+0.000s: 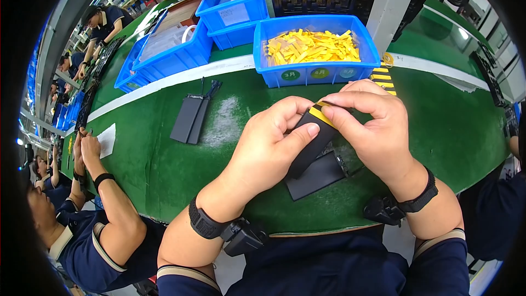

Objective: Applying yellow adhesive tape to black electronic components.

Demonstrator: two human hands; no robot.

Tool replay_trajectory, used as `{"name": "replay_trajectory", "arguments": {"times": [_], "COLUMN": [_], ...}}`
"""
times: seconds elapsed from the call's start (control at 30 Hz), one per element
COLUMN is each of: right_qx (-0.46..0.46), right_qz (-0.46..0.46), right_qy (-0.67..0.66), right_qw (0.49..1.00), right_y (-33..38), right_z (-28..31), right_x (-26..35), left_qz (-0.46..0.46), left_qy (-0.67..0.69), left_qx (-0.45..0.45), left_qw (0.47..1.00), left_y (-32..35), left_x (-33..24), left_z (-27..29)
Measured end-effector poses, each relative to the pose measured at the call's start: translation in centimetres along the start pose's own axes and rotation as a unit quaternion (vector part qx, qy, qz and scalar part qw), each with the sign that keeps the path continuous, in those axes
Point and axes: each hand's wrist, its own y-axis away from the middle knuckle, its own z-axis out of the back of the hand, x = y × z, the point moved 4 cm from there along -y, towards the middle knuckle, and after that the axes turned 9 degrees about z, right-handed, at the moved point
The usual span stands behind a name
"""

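Observation:
Near the middle of the green table [164, 186], my left hand [263, 145] is closed around a flat black rectangular block [310, 151], tilted with its far end raised. A yellow strip [322, 116] lies across that end. My right hand [378, 123] pinches the strip at the block's end between thumb and forefinger; the fingers partly hide it. Below my hands, another flat black block [319, 176] lies on the table. To the left rest more such black blocks [189, 121], overlapping, with dark leads at their far end.
A blue bin [323, 75] full of yellow strips [312, 47] stands beyond my hands, next to a white post [392, 5]. More blue bins [178, 55] stand at the far left. Yellow-striped material [383, 79] lies right of the bin. A co-worker's arms [109, 181] reach in at left.

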Motion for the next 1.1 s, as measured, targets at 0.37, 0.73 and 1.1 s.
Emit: {"name": "replay_trajectory", "arguments": {"times": [0.37, 0.73, 1.1], "right_qx": [0.005, 0.041, 0.031], "right_qz": [0.091, 0.235, 0.200], "right_qy": [0.116, 0.233, 0.171], "right_qw": [0.989, 0.943, 0.964], "right_y": [0.0, -0.7, -0.4], "right_z": [-0.1, 0.5, -0.1], "right_x": [0.4, 2.3, 2.4], "left_qz": [-0.024, -0.032, -0.042], "left_qy": [-0.029, -0.011, 0.057], "left_qx": [-0.027, -0.076, -0.059], "left_qw": [0.999, 0.997, 0.996], "left_y": [0.2, 0.0, 0.1], "left_x": [-0.4, 0.0, -0.4], "left_z": [-0.1, 0.8, 0.9]}}
